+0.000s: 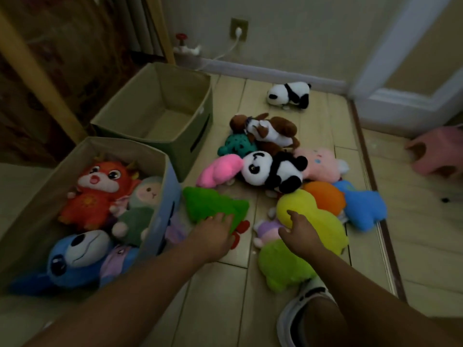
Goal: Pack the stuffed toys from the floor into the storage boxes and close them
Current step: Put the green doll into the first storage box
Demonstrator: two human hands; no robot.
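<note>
Several stuffed toys lie heaped on the floor. My left hand [217, 230] rests on a green plush [213, 204] beside the near storage box [160, 216]; whether it grips the plush I cannot tell. My right hand [299, 234] lies on a yellow plush [323, 221], fingers spread. The near box holds a red dragon [97, 191], a blue toy [75, 256] and a green-dressed doll [140, 211]. The far box [195, 136] stands open with nothing in it. In the heap are a panda [273, 171], a pink toy [220, 170], a brown dog [270, 130], an orange toy [325, 196] and a blue toy [363, 206].
A second panda [288, 95] lies alone near the back wall. A lime-green plush [283, 266] sits by my shoe [295, 311]. A pink stool [441, 154] stands at the right. A wooden bed frame [37, 71] runs behind the boxes. A white cord [225, 52] hangs from the wall socket.
</note>
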